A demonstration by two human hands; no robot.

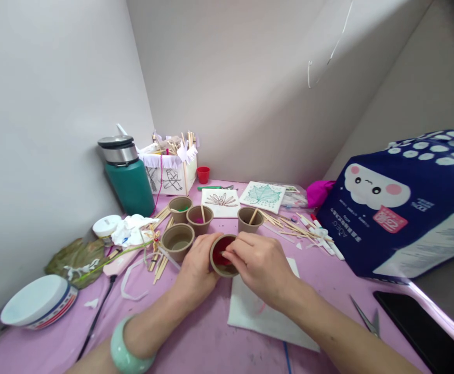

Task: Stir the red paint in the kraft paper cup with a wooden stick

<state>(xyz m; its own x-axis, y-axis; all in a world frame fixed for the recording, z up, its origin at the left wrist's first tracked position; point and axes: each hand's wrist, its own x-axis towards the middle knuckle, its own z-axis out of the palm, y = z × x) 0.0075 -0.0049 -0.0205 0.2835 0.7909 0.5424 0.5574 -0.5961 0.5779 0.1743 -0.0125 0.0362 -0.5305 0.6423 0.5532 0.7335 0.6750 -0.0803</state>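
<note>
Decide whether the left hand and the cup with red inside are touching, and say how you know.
Touching. The head view shows the left hand curled against the outer side of the cup, with no gap between them.

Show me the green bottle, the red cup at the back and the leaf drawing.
Green bottle point(130, 188): head view, body.
Red cup point(203, 175): head view, side.
Leaf drawing point(264, 195): head view, middle.

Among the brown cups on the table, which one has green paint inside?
The cup farthest to the left and back, nearest the teal bottle; green shows only inside it.
</note>
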